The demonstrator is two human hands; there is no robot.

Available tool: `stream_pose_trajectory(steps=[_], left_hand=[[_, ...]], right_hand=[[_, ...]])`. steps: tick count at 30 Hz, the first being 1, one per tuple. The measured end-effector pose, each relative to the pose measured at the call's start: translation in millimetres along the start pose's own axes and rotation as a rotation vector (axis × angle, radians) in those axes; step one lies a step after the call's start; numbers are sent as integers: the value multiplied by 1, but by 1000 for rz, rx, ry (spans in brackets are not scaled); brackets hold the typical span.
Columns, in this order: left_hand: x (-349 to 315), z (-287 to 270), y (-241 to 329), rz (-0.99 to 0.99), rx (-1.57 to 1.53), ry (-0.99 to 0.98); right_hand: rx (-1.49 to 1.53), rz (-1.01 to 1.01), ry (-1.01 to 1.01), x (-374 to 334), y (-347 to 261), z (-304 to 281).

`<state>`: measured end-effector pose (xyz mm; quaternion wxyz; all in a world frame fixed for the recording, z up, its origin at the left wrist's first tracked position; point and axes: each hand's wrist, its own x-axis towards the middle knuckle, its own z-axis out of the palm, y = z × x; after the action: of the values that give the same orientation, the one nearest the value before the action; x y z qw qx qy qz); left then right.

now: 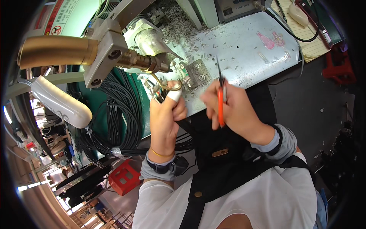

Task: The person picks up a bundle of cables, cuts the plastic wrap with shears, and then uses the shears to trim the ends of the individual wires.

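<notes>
My left hand (164, 120) is closed round the end of a black cable (186, 125), with thin coloured wires (158, 95) showing past its fingers. A white cover (175, 94) sits on the thumb. That hand is just below a brass-coloured curved tube (161, 84) and beside a small metal block fixture (198, 73). To the right, my right hand (242, 110) grips an orange-handled hand tool (220, 105) with a dark pointed tip aimed away from me. Motion blurs this hand, and the tool's exact kind is unclear.
A machine nozzle (146, 63) and gold cylinder (57, 52) overhang the left side. Coiled black cables (118, 110) lie left. Small metal clippings (177, 23) litter the white work surface (244, 49). A grey control box (238, 8) stands behind; red stools (124, 177) are on the floor.
</notes>
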<state>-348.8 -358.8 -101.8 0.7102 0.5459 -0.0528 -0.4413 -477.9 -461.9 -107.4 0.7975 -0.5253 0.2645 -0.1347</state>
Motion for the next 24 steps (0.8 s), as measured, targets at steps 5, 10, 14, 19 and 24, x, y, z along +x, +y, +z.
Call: stream_pose_trajectory(steps=[5,10,14,19,24], left_hand=[[16,2,8,-54,45,-31],[20,-5,10,-97,24,-58],[21,-4,12,-100,44,-75],[19,-2,10,-60,52,-54],[20,-5,10,-62,36,-86]], right_hand=[[-199,-130,61,41,-12,2],[-281,-92,-1,50,-16,1],[-204,-88,-3,52,-9,1],[-266,-101,8,55,-3,1],[-300,-147,20,56,0,1]])
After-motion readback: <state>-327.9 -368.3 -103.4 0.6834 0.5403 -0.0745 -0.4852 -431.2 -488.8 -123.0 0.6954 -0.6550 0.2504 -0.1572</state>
